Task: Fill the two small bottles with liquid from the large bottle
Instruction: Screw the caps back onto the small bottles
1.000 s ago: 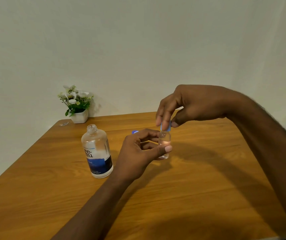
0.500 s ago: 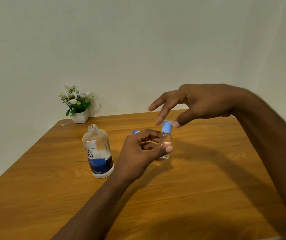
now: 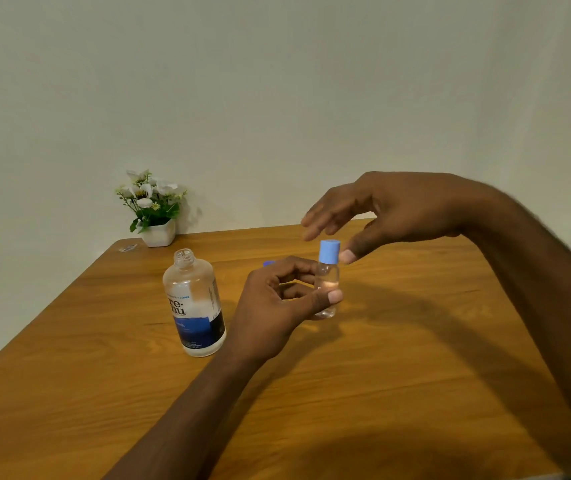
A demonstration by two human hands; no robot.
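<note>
Two hands meet over the table (image 3: 415, 375). The left hand (image 3: 273, 306) pinches the small bottle (image 3: 325, 278) upright between thumb and fingers, its blue cap (image 3: 329, 251) on. The right hand (image 3: 391, 209) hovers above with its fingers spread, the thumb tip just beside the cap. Left of them stands the large bottle (image 3: 196, 306), uncapped, on the table. A flower pot (image 3: 157, 233) sits at the far corner.

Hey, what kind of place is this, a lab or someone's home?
Likely a room in a home, not a lab: a wooden table by a plain wall, with a small flowerpot at its far corner.
</note>
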